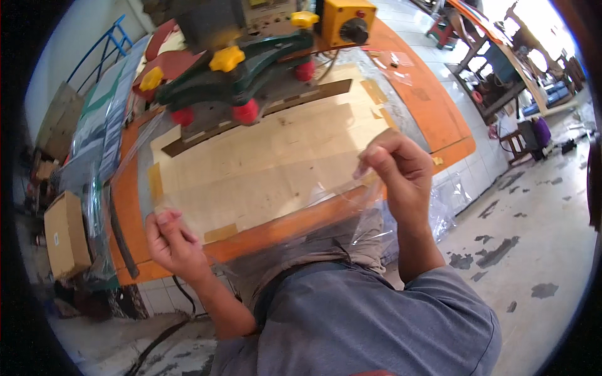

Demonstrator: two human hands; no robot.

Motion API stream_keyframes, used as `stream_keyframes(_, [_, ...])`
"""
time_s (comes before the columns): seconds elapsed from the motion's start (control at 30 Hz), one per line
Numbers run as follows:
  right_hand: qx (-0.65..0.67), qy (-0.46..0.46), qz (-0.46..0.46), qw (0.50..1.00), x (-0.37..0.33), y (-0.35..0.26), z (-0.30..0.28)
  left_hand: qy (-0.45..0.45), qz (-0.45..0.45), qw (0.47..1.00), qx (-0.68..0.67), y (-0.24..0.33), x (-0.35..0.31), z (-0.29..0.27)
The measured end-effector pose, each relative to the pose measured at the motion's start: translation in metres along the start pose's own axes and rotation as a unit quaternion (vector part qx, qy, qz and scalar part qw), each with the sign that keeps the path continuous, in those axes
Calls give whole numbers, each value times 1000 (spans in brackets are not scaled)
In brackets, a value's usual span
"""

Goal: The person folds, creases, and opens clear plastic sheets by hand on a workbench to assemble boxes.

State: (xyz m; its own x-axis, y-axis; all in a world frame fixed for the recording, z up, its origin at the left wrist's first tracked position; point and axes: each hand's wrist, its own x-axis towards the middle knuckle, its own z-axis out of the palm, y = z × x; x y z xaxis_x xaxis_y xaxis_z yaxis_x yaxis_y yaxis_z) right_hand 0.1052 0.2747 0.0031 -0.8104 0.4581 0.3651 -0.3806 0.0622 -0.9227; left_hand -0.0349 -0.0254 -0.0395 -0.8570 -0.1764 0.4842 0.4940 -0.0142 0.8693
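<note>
A thin clear plastic sheet stretches between my two hands above the near edge of the table. My left hand pinches one end by the sheet's left side, near the pale board's front left corner. Higher up on the right, my right hand pinches the other end between thumb and fingers. Loose, crinkled plastic hangs beside my right wrist. Under the sheet lies a pale tan board with brown tape at its edges. A long dark strip runs along the board's far side.
Beyond the board stands a machine with a dark green frame, yellow knobs and red feet. A yellow control box is beside it. All rest on an orange table. A cardboard box is at left, a cluttered workbench far right.
</note>
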Motion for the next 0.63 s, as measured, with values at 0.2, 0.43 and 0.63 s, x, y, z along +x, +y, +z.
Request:
stream_keyframes(0.2, [-53, 29, -29, 998, -2, 3, -3, -84, -56, 995, -18, 15, -3, 0])
stream_keyframes(0.43, [-259, 71, -201, 942, -5, -1, -16, -161, -15, 987, -24, 22, -3, -11])
stream_keyframes(0.63, [-228, 124, -151, 954, -27, -21, -33, -233, 14, 972, 21, 46, -10, -20])
